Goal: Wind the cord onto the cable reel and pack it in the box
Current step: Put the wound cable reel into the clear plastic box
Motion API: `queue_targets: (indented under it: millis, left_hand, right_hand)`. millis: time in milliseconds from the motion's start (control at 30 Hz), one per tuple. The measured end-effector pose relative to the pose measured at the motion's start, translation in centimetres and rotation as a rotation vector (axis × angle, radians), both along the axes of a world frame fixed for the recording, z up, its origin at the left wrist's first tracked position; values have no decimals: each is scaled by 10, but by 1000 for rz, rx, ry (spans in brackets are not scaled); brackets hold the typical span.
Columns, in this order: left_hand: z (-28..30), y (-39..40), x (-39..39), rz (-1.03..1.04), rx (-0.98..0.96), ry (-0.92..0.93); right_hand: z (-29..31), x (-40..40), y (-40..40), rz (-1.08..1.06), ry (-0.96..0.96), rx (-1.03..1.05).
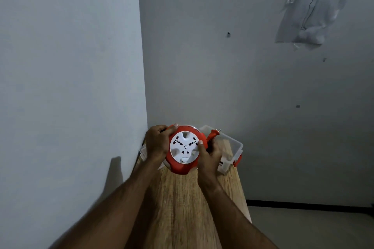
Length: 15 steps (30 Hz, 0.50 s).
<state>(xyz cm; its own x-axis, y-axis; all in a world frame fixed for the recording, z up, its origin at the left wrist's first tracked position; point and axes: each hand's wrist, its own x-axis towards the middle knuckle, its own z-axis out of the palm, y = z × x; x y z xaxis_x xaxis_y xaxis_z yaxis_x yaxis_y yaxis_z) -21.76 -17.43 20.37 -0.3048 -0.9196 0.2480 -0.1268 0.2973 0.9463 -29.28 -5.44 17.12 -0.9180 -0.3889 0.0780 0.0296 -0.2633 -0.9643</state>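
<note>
Head view: both hands hold a red and white cable reel [184, 149] above the tabletop's [182, 198] far end. The left hand [157, 143] wraps its rim; the right hand [209, 152] closes on the opposite edge beside the red plug [213, 135]. A clear box [232, 143] sits just behind. The protruding plug could snag the box rim and tip it.

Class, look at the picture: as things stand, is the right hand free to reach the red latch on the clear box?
Probably not yet. The right hand grips the reel and the plug, so it is occupied. The latch sits just right of it, with nothing between, so the path looks open once it lets go.
</note>
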Motion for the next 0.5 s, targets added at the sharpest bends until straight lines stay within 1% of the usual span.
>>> queue_targets:
  millis: [100,233,400,500]
  left_hand:
    - [-18,0,16,38,87,-8]
    - [-51,9,45,92,208,13]
    - [-91,27,89,121,281,5]
    - [-115,34,113,112,311,-52]
  right_hand:
    - [-17,12,-2,50,2,21]
    - [-44,30,-6,108,14,145]
    - [-79,58,-6,160,-34,337]
    - [-97,74,0,216,-50,408]
